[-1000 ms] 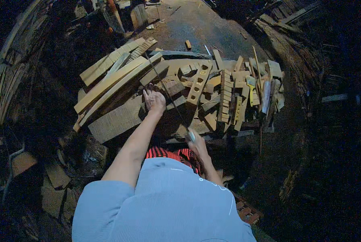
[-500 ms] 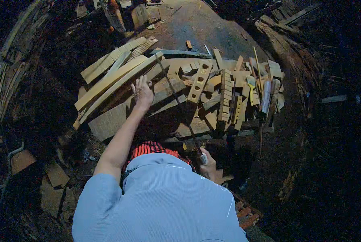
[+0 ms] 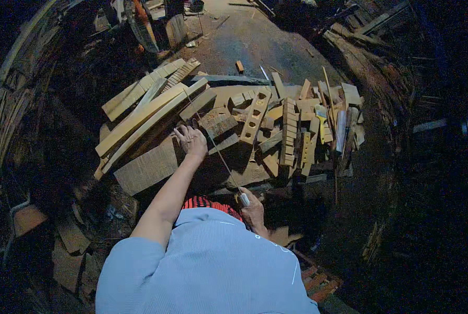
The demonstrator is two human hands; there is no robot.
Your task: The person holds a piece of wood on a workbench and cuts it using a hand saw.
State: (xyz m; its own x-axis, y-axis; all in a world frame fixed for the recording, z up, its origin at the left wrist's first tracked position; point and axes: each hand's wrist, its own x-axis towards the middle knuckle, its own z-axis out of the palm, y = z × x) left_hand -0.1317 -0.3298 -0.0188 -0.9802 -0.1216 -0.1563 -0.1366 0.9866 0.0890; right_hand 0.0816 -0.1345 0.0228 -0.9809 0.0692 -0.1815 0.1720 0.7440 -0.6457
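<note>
My right hand (image 3: 252, 212), low in the middle, grips the pale handle of a long thin saw (image 3: 217, 149), whose blade reaches diagonally up-left into the wood pile. My left hand (image 3: 193, 143) is at the pile, left of the blade, its fingers bent over something dark that I cannot make out. Long pale boards (image 3: 140, 119) lie up-left of it, and a wide grey-brown plank (image 3: 145, 170) lies below-left. A short block (image 3: 215, 124) is just right of the hand, and a yellow block with a row of holes (image 3: 255, 118) is farther right.
Short wood offcuts, a yellow-handled tool (image 3: 322, 125) and a pale cylindrical object (image 3: 341, 131) crowd the pile's right part. A small orange block (image 3: 240, 66) lies on the ground (image 3: 249, 36) beyond. Dark stacks of timber (image 3: 365, 47) flank both sides; boards (image 3: 73, 235) lie lower left.
Half a second ago my left hand was farther up-left with fingers extended; now it is lower, fingers bent on the pile. My right hand and saw handle have shifted left since then.
</note>
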